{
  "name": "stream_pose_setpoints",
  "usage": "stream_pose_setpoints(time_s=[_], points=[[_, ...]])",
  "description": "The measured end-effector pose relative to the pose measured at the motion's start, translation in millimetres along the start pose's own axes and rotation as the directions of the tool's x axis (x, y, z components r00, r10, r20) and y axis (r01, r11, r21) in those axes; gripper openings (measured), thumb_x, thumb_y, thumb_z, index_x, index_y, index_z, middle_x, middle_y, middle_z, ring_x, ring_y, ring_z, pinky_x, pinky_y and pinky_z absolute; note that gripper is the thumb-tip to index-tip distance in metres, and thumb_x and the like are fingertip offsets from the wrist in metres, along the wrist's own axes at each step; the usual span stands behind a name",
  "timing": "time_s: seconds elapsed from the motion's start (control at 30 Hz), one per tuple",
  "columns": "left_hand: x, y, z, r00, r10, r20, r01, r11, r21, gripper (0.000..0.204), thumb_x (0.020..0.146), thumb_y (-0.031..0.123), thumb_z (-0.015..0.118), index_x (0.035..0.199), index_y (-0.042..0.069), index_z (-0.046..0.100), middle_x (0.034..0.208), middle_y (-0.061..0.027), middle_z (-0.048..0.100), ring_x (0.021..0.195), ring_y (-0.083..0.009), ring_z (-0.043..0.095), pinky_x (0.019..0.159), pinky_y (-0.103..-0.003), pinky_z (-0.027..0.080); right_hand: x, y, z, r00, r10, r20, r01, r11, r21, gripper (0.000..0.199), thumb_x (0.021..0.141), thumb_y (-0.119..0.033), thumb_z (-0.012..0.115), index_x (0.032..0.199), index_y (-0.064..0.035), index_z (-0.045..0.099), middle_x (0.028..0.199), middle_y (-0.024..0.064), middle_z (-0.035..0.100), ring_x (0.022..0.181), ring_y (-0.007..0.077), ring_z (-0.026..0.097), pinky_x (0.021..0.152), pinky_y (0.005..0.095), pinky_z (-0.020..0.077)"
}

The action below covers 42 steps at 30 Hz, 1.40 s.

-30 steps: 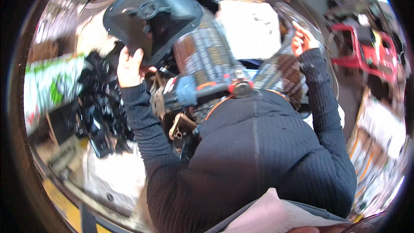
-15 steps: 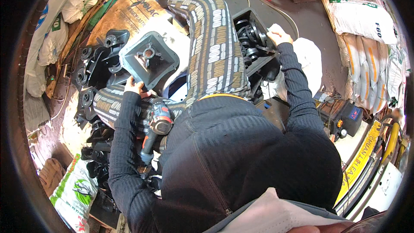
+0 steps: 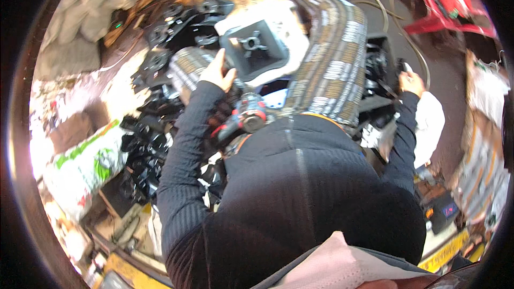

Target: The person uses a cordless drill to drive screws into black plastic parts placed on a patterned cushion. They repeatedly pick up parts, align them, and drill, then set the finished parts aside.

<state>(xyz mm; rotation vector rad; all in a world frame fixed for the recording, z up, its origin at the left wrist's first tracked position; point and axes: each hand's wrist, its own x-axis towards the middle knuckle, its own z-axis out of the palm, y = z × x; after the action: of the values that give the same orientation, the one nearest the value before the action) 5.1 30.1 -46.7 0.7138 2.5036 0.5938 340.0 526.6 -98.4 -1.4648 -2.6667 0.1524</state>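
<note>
A square black plastic housing, hollow with a ring and arms at its centre, rests on a white cloth between my legs. My left hand grips its near left corner, finger and thumb along the rim. Off to the right, my right hand is closed around a small dark part, blurred, beside a black bin of black plastic parts. A red and black cordless drill lies against my lap, with neither hand on it.
More black moulded parts are heaped at the left. A white and green sack lies at lower left. A red plastic stool and a hose are at far right; stacked sacks line the right side.
The whole view has swung, so things sit further right in the picture. My right hand has come away from the bin's rim with a small dark part. My left hand stays at the housing's corner.
</note>
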Motion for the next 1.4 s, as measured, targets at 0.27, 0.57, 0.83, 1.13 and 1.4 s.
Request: stream_pose_setpoints(time_s=[0.27,0.57,0.83,1.13,1.4], points=[[8,33,-28,0.906,-0.137,0.400,0.421,0.382,-0.823,0.056,0.087,0.040,0.056,0.129,0.007,0.042,0.112,-0.0120,0.058,0.093,-0.0199,0.060,0.060,-0.031,0.049,-43,-261,-84,0.492,-0.767,-0.412,0.847,0.314,0.428,0.029,0.074,-0.010,0.068,0.103,-0.0097,0.065,0.072,0.0044,0.061,0.058,0.0167,0.056,0.051,0.0285,0.0456],[54,-8,27,0.905,-0.306,0.296,0.391,0.324,-0.862,0.069,0.073,0.005,0.072,0.132,0.005,0.037,0.100,-0.0115,0.059,0.080,-0.0199,0.061,0.061,-0.036,0.054,-73,-354,49,0.618,-0.747,-0.246,0.690,0.365,0.626,0.030,0.075,-0.034,0.068,0.100,-0.0166,0.067,0.076,0.0065,0.064,0.069,0.0243,0.061,0.078,0.0358,0.0454],[75,-13,44,0.892,-0.262,0.368,0.446,0.376,-0.812,0.066,0.074,0.004,0.071,0.133,0.015,0.042,0.084,-0.0065,0.058,0.066,-0.0151,0.057,0.060,-0.037,0.055,-12,-388,105,0.567,-0.819,-0.093,0.738,0.454,0.500,0.033,0.084,-0.033,0.054,0.106,-0.0106,0.061,0.105,0.0123,0.059,0.104,0.0279,0.049,0.092,0.0398,0.0351],[84,7,19,0.901,-0.194,0.387,0.402,0.709,-0.579,0.055,0.076,0.006,0.065,0.128,0.020,0.051,0.074,-0.0009,0.056,0.057,-0.0090,0.049,0.048,-0.026,0.047,-36,-366,114,0.653,-0.678,0.337,0.208,0.589,0.781,0.044,0.086,-0.039,0.052,0.114,-0.0062,0.054,0.100,0.0110,0.062,0.097,0.0241,0.056,0.088,0.0349,0.0390],[34,1,-21,0.993,0.108,-0.048,-0.117,0.959,-0.259,0.059,0.074,0.022,0.063,0.129,0.010,0.045,0.096,-0.0157,0.063,0.074,-0.0234,0.063,0.072,-0.035,0.051,-38,-319,105,0.366,-0.726,0.582,-0.922,-0.197,0.334,0.038,0.086,-0.011,0.052,0.123,0.0002,0.047,0.098,0.0081,0.060,0.084,0.0158,0.058,0.067,0.0287,0.0487]])
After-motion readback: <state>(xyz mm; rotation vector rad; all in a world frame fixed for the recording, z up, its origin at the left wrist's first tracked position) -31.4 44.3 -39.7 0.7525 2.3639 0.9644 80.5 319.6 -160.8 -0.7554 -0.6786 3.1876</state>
